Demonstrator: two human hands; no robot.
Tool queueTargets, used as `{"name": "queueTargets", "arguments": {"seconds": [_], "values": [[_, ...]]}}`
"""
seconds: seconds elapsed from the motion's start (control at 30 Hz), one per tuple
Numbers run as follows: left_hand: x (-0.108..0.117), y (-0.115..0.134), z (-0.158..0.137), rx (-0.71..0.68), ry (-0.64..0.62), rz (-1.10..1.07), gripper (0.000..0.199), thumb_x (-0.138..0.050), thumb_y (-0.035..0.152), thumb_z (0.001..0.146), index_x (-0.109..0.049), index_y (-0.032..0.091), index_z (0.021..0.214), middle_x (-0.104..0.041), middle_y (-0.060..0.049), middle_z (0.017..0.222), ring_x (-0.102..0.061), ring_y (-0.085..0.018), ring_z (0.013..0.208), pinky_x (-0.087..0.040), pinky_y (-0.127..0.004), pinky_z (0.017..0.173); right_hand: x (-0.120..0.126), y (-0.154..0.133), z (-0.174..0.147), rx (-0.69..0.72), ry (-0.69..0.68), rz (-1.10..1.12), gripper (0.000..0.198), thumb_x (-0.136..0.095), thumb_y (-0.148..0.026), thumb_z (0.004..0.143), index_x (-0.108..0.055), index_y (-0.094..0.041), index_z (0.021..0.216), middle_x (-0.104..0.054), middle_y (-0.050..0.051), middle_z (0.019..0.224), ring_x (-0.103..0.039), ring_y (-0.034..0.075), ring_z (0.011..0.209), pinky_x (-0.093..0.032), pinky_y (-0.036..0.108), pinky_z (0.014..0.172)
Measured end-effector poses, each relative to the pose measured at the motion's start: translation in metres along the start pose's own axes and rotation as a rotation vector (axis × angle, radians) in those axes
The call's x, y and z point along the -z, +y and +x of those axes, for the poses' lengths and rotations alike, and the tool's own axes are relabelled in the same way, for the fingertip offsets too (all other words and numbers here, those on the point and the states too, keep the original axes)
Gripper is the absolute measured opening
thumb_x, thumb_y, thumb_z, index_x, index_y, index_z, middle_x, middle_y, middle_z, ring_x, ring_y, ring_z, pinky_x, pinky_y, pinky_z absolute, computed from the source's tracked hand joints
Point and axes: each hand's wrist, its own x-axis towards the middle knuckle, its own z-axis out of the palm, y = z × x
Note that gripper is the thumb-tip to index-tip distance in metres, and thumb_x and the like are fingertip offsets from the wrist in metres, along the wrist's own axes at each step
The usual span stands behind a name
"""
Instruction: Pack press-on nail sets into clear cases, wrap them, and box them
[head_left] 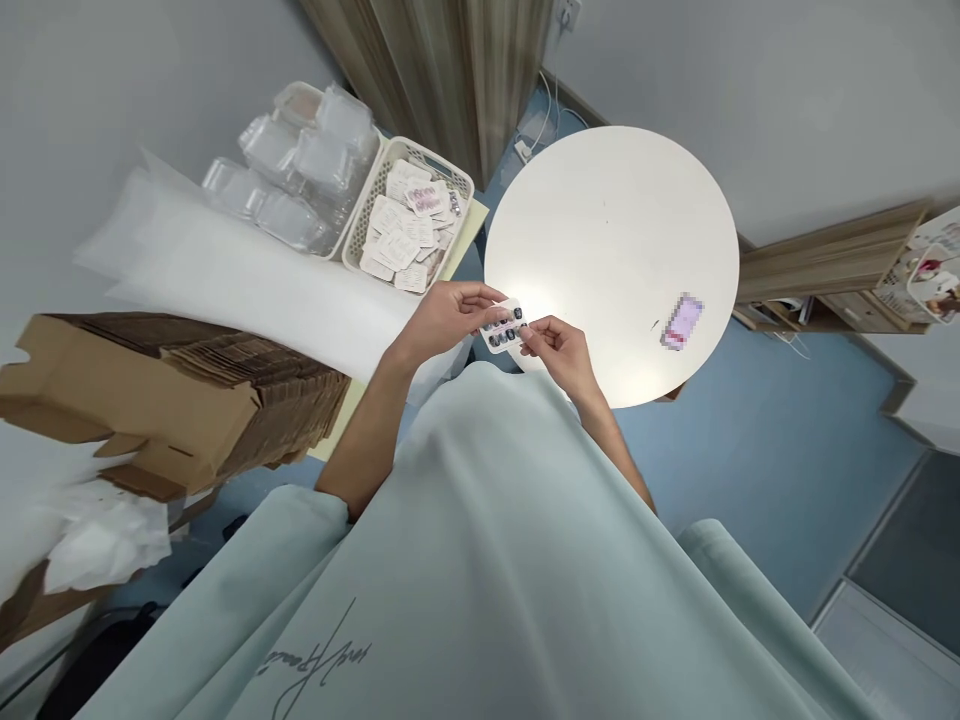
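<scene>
Between my two hands is a small white card of press-on nails [504,338], with dark, shiny nails set in rows. My left hand [448,318] pinches its upper left side, the thumb lying over the front. At the card's right edge, the fingers of my right hand [562,352] are closed on it near one of the nails. The card is held tilted above the near left edge of a round white table [615,230]. Fingers cover part of the rows.
Left of the table stand a white basket [466,185] of similar cards and another with clear plastic boxes [326,155]. Nearby lie white sheets [225,260] and stacked folded cardboard boxes [187,400]. A blurred pinkish-purple object [682,322] rests on the table's right side.
</scene>
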Motion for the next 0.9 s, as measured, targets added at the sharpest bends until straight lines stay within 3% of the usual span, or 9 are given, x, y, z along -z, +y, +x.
{"name": "queueTargets", "arguments": {"seconds": [0.2, 0.5, 0.63, 0.73, 0.9], "values": [[-0.021, 0.025, 0.0, -0.022, -0.004, -0.067, 0.057, -0.098, 0.072, 0.086, -0.089, 0.02, 0.107, -0.088, -0.01, 0.1, -0.084, -0.026, 0.082, -0.076, -0.046, 0.082, 0.02, -0.015, -0.021, 0.046, 0.131, 0.053, 0.063, -0.094, -0.088, 0.08, -0.075, -0.028, 0.089, -0.077, -0.001, 0.082, -0.077, 0.02, 0.081, -0.065, 0.037, 0.08], [-0.041, 0.028, 0.016, -0.008, -0.015, -0.131, 0.055, -0.098, 0.071, 0.087, -0.085, 0.021, 0.109, -0.082, -0.007, 0.095, -0.083, -0.027, 0.086, -0.077, -0.046, 0.082, 0.028, -0.02, -0.036, 0.067, 0.215, 0.098, 0.061, -0.092, -0.087, 0.084, -0.074, -0.029, 0.089, -0.076, -0.001, 0.084, -0.078, 0.02, 0.082, -0.066, 0.038, 0.082], [-0.043, 0.026, 0.016, 0.022, -0.116, -0.218, 0.064, -0.094, 0.079, 0.089, -0.086, 0.025, 0.123, -0.082, -0.009, 0.106, -0.087, -0.032, 0.107, -0.077, -0.051, 0.094, 0.031, -0.021, -0.04, 0.043, 0.174, 0.175, 0.06, -0.091, -0.086, 0.087, -0.075, -0.028, 0.089, -0.075, -0.001, 0.083, -0.077, 0.019, 0.083, -0.065, 0.036, 0.083], [-0.047, 0.02, 0.013, 0.025, -0.192, -0.284, 0.078, -0.099, 0.082, 0.082, -0.083, 0.028, 0.136, -0.085, -0.013, 0.115, -0.086, -0.04, 0.122, -0.075, -0.056, 0.099, 0.031, -0.021, -0.042, -0.004, 0.106, 0.231, 0.062, -0.091, -0.088, 0.084, -0.074, -0.028, 0.087, -0.074, -0.001, 0.081, -0.075, 0.018, 0.08, -0.065, 0.035, 0.083], [-0.055, 0.008, 0.007, -0.026, -0.178, -0.345, 0.088, -0.098, 0.088, 0.077, -0.08, 0.03, 0.141, -0.086, -0.017, 0.125, -0.083, -0.044, 0.132, -0.074, -0.059, 0.102, 0.026, -0.016, -0.041, -0.015, 0.092, 0.222, 0.064, -0.088, -0.09, 0.086, -0.075, -0.028, 0.089, -0.074, 0.0, 0.083, -0.072, 0.018, 0.077, -0.065, 0.036, 0.08]]}}
